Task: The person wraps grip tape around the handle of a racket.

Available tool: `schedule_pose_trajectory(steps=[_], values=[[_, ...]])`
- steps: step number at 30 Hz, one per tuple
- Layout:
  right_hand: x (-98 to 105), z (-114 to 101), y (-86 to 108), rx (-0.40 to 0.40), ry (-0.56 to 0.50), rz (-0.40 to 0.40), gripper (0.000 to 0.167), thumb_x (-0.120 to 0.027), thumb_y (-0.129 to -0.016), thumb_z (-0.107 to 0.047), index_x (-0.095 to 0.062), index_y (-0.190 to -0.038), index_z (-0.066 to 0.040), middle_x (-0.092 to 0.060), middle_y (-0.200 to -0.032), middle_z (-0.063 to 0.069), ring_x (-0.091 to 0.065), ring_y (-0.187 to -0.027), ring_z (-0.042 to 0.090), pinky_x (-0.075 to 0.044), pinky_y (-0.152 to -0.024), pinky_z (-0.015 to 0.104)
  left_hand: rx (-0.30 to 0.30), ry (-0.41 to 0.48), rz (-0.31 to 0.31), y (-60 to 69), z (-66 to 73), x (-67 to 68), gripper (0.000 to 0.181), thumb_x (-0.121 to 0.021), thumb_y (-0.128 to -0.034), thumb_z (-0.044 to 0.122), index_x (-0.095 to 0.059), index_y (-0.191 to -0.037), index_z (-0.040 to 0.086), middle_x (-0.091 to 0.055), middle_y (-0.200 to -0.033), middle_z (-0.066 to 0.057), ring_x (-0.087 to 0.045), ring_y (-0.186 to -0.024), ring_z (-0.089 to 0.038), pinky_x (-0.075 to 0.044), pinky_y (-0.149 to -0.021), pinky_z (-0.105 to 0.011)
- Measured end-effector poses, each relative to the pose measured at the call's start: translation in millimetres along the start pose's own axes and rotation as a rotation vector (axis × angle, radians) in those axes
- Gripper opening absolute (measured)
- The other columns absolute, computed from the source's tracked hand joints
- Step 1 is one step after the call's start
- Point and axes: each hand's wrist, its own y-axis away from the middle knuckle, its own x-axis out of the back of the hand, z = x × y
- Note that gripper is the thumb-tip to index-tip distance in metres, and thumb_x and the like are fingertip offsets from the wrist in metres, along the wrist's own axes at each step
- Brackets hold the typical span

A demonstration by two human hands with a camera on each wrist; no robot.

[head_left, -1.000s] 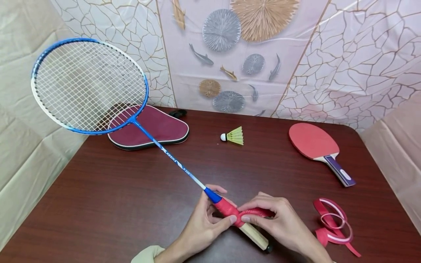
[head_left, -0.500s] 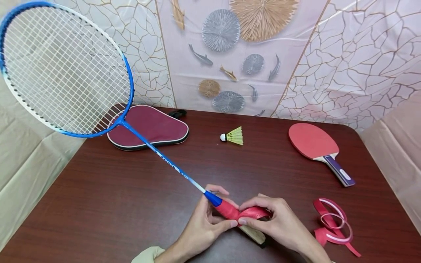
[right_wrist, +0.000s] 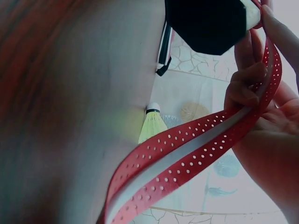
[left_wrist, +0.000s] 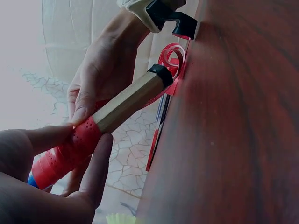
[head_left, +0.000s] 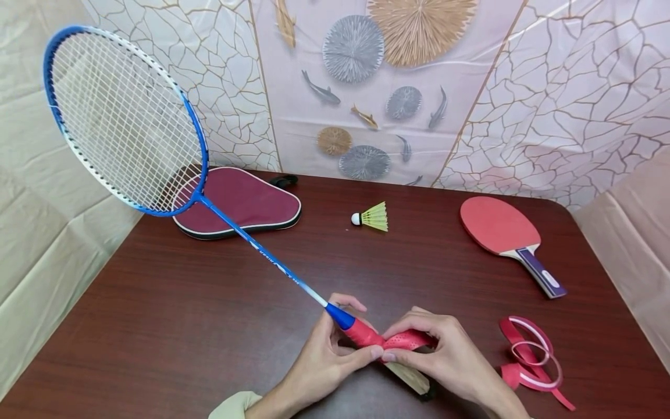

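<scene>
A blue and white badminton racket (head_left: 238, 230) slants up to the left, its upper handle wrapped in red perforated tape (head_left: 361, 333). My left hand (head_left: 319, 361) grips the wrapped part, thumb on the tape's lower edge. Against that thumb, my right hand (head_left: 450, 355) pinches the tape where it leaves the handle. Bare wood (left_wrist: 133, 100) with a black end cap (left_wrist: 161, 74) shows below the wrap in the left wrist view. The loose strip (right_wrist: 187, 154), with a pale stripe along its middle, hangs in a curve in the right wrist view.
On the table (head_left: 220, 302) lie a maroon paddle case (head_left: 246, 201) at the back left, a yellow shuttlecock (head_left: 371, 217) at the back middle and a red table tennis paddle (head_left: 497, 224) at the right. Curled red tape (head_left: 534, 361) lies right of my right hand.
The racket head swung up and left, then came partly back down and right, and the racket has turned about its shaft. Both hands keep their hold, nearly in place.
</scene>
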Motion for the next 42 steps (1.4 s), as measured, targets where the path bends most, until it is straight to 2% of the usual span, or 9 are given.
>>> schedule_pose_trajectory(steps=[5, 8, 12, 16, 23, 29, 32, 39, 42], values=[[3, 3, 0.5, -0.024, -0.018, -0.027, 0.022, -0.079, -0.083, -0.016, -0.072, -0.104, -0.022, -0.068, -0.093, -0.006, -0.062, -0.082, 0.011, -0.051, -0.066, 0.023, -0.127, 0.044, 0.003, -0.7, -5.0, 1.1, 0.053, -0.069, -0.0875, -0.006, -0.036, -0.128, 0.007, -0.064, -0.107, -0.023, -0.068, -0.089, -0.029, -0.059, -0.069, -0.042], [5, 5, 1.8, -0.062, -0.051, -0.038, 0.021, -0.076, -0.087, -0.014, -0.072, -0.106, -0.021, -0.068, -0.094, -0.005, -0.062, -0.082, 0.013, -0.052, -0.067, 0.025, -0.164, 0.044, 0.009, -1.2, -6.7, 1.7, 0.055, -0.068, -0.0866, -0.008, -0.036, -0.128, 0.007, -0.063, -0.107, -0.025, -0.068, -0.088, -0.030, -0.058, -0.068, -0.044], [5, 7, 3.6, -0.127, -0.097, -0.037, 0.016, -0.073, -0.089, -0.013, -0.072, -0.104, -0.020, -0.068, -0.091, -0.003, -0.062, -0.078, 0.016, -0.052, -0.064, 0.027, -0.162, 0.013, 0.008, -0.8, -6.1, 1.8, 0.056, -0.069, -0.0864, -0.008, -0.036, -0.129, 0.008, -0.064, -0.107, -0.020, -0.068, -0.088, -0.029, -0.059, -0.067, -0.043], [5, 7, 4.8, -0.142, -0.122, -0.034, 0.015, -0.073, -0.089, -0.011, -0.072, -0.102, -0.019, -0.067, -0.088, -0.001, -0.061, -0.074, 0.018, -0.052, -0.061, 0.028, -0.165, -0.011, -0.003, -0.1, -5.1, 1.0, 0.057, -0.069, -0.0866, -0.007, -0.036, -0.130, 0.007, -0.064, -0.107, -0.016, -0.068, -0.088, -0.029, -0.059, -0.067, -0.043], [7, 5, 4.4, -0.239, -0.148, -0.103, 0.015, -0.071, -0.092, -0.021, -0.071, -0.107, -0.024, -0.068, -0.090, -0.004, -0.061, -0.077, 0.018, -0.052, -0.064, 0.029, -0.060, -0.009, 0.009, 1.4, 0.2, 0.6, 0.055, -0.072, -0.0873, 0.001, -0.038, -0.129, 0.011, -0.066, -0.111, -0.016, -0.068, -0.094, -0.029, -0.057, -0.079, -0.039], [7, 6, 4.3, -0.249, -0.186, -0.172, 0.015, -0.064, -0.097, -0.022, -0.068, -0.112, -0.023, -0.067, -0.095, -0.001, -0.061, -0.085, 0.018, -0.051, -0.069, 0.029, -0.106, -0.035, 0.027, 1.3, -0.8, -0.2, 0.048, -0.072, -0.0874, 0.003, -0.041, -0.123, 0.008, -0.069, -0.107, -0.015, -0.070, -0.090, -0.028, -0.057, -0.078, -0.037], [7, 8, 4.0, -0.229, -0.257, -0.222, 0.017, -0.059, -0.100, -0.016, -0.063, -0.116, -0.019, -0.065, -0.099, 0.003, -0.059, -0.090, 0.021, -0.050, -0.074, 0.029, -0.149, -0.035, 0.022, 0.9, -1.2, -0.1, 0.045, -0.071, -0.0879, 0.000, -0.042, -0.122, 0.007, -0.070, -0.106, -0.015, -0.069, -0.091, -0.028, -0.056, -0.078, -0.036], [7, 13, 4.7, -0.217, -0.689, -0.371, 0.026, -0.040, -0.103, 0.005, -0.046, -0.128, 0.000, -0.064, -0.103, 0.030, -0.065, -0.087, 0.046, -0.057, -0.076, 0.046, -0.192, -0.009, -0.022, 0.1, -0.9, 1.3, 0.048, -0.069, -0.0879, -0.005, -0.040, -0.125, 0.005, -0.069, -0.107, -0.018, -0.067, -0.096, -0.029, -0.054, -0.080, -0.033], [6, 12, 4.7, -0.222, -0.684, -0.356, 0.025, -0.042, -0.102, 0.006, -0.048, -0.126, 0.001, -0.063, -0.102, 0.033, -0.064, -0.087, 0.047, -0.057, -0.075, 0.044, -0.175, -0.017, -0.023, 0.4, 0.1, 1.3, 0.050, -0.069, -0.0881, -0.004, -0.039, -0.127, 0.006, -0.066, -0.111, -0.017, -0.065, -0.098, -0.029, -0.054, -0.081, -0.033]])
